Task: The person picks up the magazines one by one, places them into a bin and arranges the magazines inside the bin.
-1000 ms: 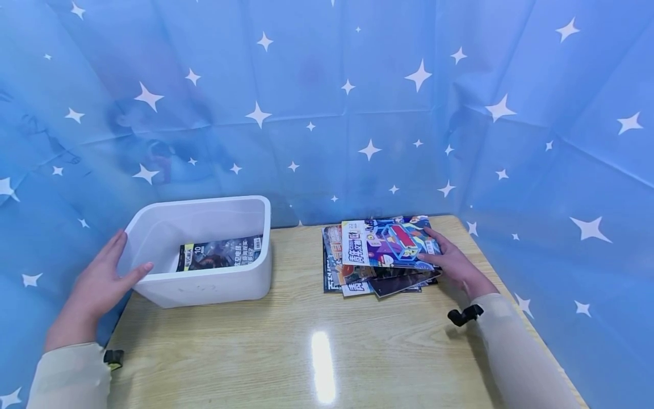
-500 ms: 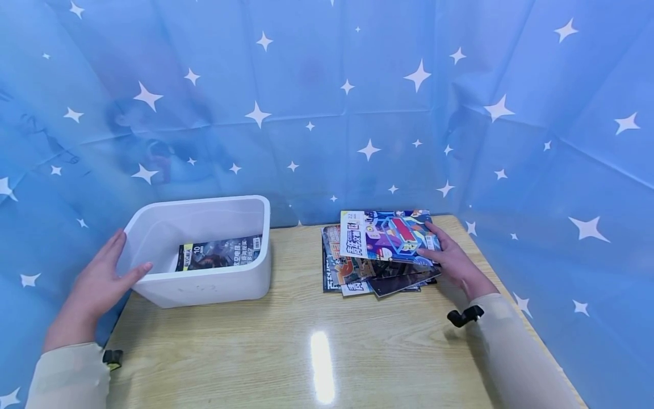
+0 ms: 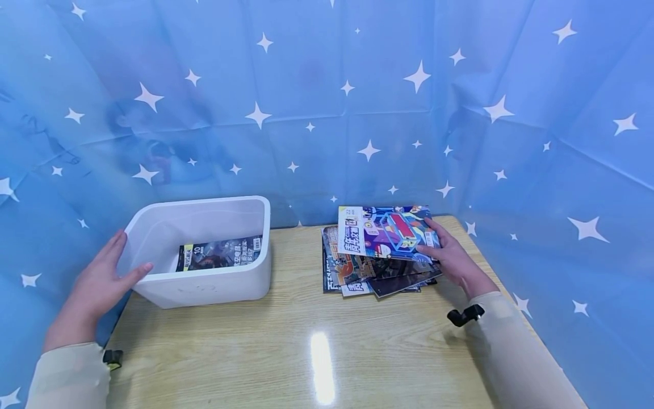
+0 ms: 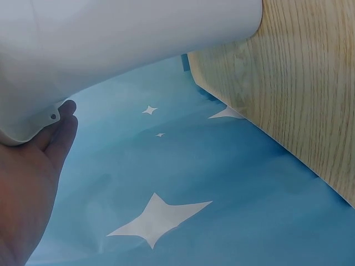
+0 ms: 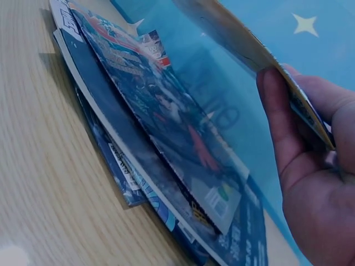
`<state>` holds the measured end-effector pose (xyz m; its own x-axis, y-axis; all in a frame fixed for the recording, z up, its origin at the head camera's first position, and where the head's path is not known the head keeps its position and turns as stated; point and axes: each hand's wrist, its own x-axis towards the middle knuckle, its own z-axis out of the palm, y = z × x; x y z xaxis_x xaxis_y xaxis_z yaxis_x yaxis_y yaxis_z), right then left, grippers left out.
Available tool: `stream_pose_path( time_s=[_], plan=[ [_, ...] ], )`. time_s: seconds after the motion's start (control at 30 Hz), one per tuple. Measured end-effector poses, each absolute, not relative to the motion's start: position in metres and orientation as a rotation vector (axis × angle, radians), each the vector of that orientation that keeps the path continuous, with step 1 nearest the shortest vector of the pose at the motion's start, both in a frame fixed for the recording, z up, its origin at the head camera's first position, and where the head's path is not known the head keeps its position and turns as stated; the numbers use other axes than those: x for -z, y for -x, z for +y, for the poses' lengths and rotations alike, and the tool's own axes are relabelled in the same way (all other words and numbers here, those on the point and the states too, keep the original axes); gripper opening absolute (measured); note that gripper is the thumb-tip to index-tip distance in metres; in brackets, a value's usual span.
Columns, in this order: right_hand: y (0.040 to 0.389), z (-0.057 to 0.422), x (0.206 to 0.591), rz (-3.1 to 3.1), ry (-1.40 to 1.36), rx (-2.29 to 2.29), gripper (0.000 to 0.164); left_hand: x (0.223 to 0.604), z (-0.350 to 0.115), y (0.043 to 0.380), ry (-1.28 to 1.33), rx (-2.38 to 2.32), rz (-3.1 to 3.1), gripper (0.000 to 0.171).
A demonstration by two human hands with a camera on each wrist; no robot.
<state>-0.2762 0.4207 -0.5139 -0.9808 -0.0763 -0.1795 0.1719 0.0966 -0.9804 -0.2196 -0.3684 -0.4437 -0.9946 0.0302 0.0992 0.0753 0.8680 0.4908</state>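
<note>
My right hand (image 3: 453, 258) pinches the right edge of a colourful magazine (image 3: 383, 232) with a purple and blue cover. In the right wrist view this magazine (image 5: 244, 39) is raised above the pile, thumb on one face and fingers on the other. Below it several magazines (image 3: 347, 267) lie in an uneven, overlapping pile. At the left, my left hand (image 3: 97, 278) holds the corner of a white plastic bin (image 3: 204, 289), its thumb over the front rim and fingers along the outer side. One dark magazine (image 3: 219, 254) lies flat inside the bin.
The bin and pile stand toward the back of a wooden table (image 3: 245, 352). A blue curtain (image 3: 306, 147) with white stars hangs close behind and along both sides. The table's right edge runs beside my right forearm.
My right hand has lifted the colourful magazine up off the pile and slightly leftward, showing more of the magazines beneath. The left hand and the bin have stayed in place.
</note>
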Motion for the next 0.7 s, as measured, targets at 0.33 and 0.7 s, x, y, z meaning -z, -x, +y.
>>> stream_pose_path(
  time_s=[0.33,0.7],
  plan=[
    [0.276,0.418,0.504,2.16,-0.074,2.024,0.095,0.442,-0.367,0.219,0.076,0.776,-2.959,0.108],
    [0.277,0.412,0.495,2.181,-0.081,2.007,0.095,0.443,-0.368,0.22,0.078,0.768,-2.952,0.107]
  ],
)
